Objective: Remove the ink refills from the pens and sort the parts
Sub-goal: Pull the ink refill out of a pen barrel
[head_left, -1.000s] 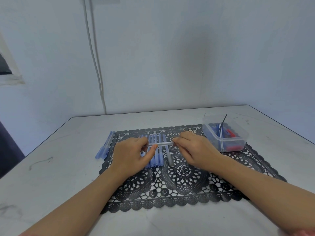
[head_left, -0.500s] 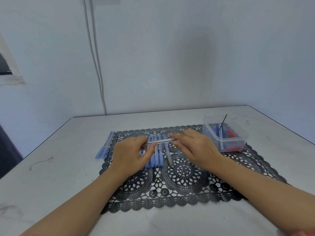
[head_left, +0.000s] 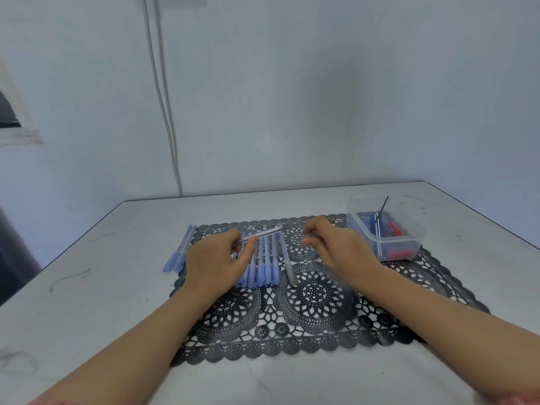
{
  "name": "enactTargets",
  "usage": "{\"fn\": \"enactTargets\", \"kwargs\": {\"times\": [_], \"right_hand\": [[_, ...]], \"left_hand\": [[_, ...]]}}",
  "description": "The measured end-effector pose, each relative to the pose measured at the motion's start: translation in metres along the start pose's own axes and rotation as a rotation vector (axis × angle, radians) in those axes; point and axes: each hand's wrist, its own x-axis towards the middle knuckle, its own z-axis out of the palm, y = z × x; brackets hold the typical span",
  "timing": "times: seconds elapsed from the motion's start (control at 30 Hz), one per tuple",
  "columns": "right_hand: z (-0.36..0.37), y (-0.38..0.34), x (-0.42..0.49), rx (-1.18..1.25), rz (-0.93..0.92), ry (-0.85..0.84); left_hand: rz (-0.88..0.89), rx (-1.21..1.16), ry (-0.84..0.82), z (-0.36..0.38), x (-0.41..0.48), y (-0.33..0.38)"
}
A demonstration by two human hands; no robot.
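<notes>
L grip point(head_left: 216, 258) is closed on one pen point(head_left: 264, 233): thumb and fingertips pinch its near-left end, above the far-left part of the black lace mat point(head_left: 315, 325). The pen runs up and to the right from my fingers, tilted, over the mat's far-centre, clear of everything under it. Its barrel is slim, pale, blue-grey, w/ a thin dark point point(head_left: 287, 227) showing at the free right end. R grip point(head_left: 339, 247) hovers over the mat's far-right part, just beside that free end but apart from it, w/ a gap btw the two. Its fingers are curled and pinch a small grey piece point(head_left: 309, 235); too small to tell what it is. Under the held pen, a row of blue pens point(head_left: 261, 267) lies side by side on the mat's far-left area, lengthwise away from me, partly hidden by L grip. A single grey pen point(head_left: 287, 266) lies just right of that row, slightly slanted. Off the mat's left edge, on the white surface point(head_left: 117, 287), sits a bunch of pale blue barrels point(head_left: 178, 254), touching each other. On the mat's far-right corner stands a clear plastic tub point(head_left: 361, 207) w/ blue and red parts inside and a thin dark refill point(head_left: 382, 207) leaning out over its rim.
</notes>
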Motion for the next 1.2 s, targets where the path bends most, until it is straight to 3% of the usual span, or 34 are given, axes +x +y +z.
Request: {"fn": "enactTargets", "kwargs": {"times": [0.23,0.77,0.87,1.1,1.2], "right_hand": [[0.008,0.008,-0.003,0.061,0.041,-0.261],[0.009,0.005,-0.002,0.025,0.083,-0.439],[0.004,0.005,-0.002,0.047,0.069,-0.372],[-0.001,-0.002,0.001,0.056,-0.127,0.041],[0.0,-0.004,0.0,-0.002,-0.208,0.061]], "left_hand": [[-0.008,0.012,-0.007,0.001,0.0,-0.001],[0.014,0.013,-0.007,0.0,0.0,0.001],[0.021,0.018,-0.006,0.0,0.0,0.001],[0.073,0.003,0.01,-0.002,-0.001,0.004],[0.118,0.013,0.021,-0.003,0.0,0.008]]}}
